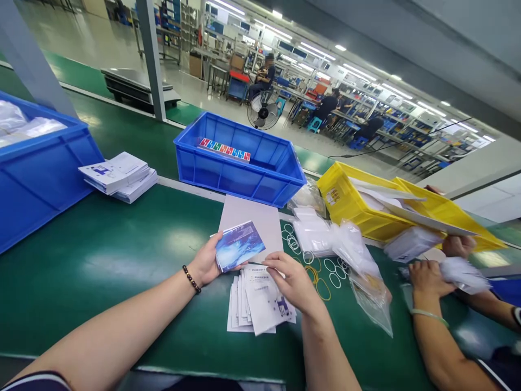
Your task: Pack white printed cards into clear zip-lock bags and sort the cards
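Left hand: with our left hand (207, 262) we grip the blue booklet (240, 246), fingers closed on its left side and lower edge.
Right hand: we hold our right hand (291, 279) over the white leaflets (264, 304), fingertips bent together at their top edge; we cannot tell whether they pinch one.
Blue booklet: we have it tilted above the worktop (163, 309), just behind the leaflets and partly over the plain sheet (250, 214).
White leaflets: they lie before us in a loose, fanned pile, printed side up.
Ahead of us: the middle blue tub (240, 176) stands behind the sheet, a strip of coloured logos showing inside.
Our left: a stack of white booklets (120, 176) sits beside the left blue tub (38, 179), which holds clear bags (30, 127).
Our right: white bands (291, 239) and yellow bands (313, 274) lie near plastic packets (317, 233); yellow bins (366, 206) with papers stand beyond.
Beside us: a co-worker's hand (431, 279) rests by a wrapped bundle (464, 274); another hand (459, 245) is at the bins.
Farther off: we see a fan (263, 110) and seated people.
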